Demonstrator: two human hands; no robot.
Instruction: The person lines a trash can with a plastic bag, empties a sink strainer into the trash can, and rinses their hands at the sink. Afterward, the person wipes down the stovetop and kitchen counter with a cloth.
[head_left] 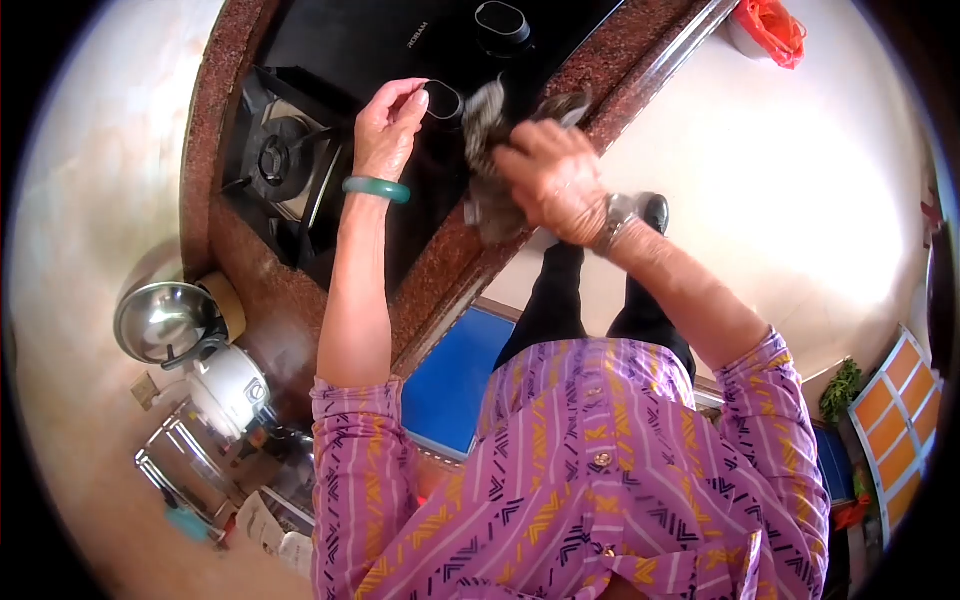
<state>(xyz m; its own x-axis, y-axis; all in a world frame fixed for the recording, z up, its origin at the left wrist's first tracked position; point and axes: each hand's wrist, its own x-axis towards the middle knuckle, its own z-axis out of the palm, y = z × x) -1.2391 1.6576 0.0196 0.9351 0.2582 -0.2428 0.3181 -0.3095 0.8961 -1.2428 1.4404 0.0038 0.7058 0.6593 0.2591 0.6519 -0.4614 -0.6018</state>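
Note:
My left hand (390,130), with a green bangle at the wrist, pinches the left side of a black stove knob (443,101) with a silver rim. Whether the knob sits on its shaft or is lifted off, I cannot tell. My right hand (552,180), wearing a watch and blurred by motion, grips a crumpled grey-brown rag (485,125) at the front edge of the black gas stove (370,40). Part of the rag hangs over the red stone counter edge (470,250). A second knob (502,24) stands farther along the stove top.
A burner with its pot support (278,158) lies left of my left arm. A steel bowl (165,322), a white rice cooker (228,390) and a metal rack (180,460) stand at the lower left. A bin with a red bag (772,32) is at the top right.

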